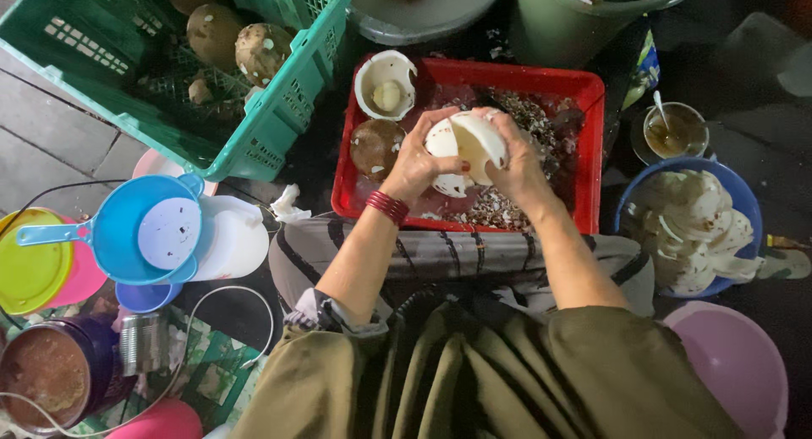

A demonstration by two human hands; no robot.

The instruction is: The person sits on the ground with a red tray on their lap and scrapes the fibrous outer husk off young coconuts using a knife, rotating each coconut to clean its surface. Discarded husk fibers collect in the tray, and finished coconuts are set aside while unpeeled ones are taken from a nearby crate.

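Both my hands hold a peeled white coconut half [465, 147] over a red plastic tray [592, 143]. My left hand [414, 164], with red bangles at the wrist, grips its left side. My right hand [518, 164] grips its right side, fingers over the rim. Another opened coconut half [386, 84] lies hollow-up at the tray's far left corner, and a brown shell half [375, 147] lies just below it. Brown shell scraps [533, 117] cover the tray's middle and right.
A green crate [279, 117] with whole coconuts [262, 52] stands at upper left. A blue bowl [744, 202] of white coconut pieces sits at right, a cup with a spoon [672, 130] behind it, a pink basin [736, 363] below. Blue scoop [135, 232], white lid, yellow lid and brown pot lie left.
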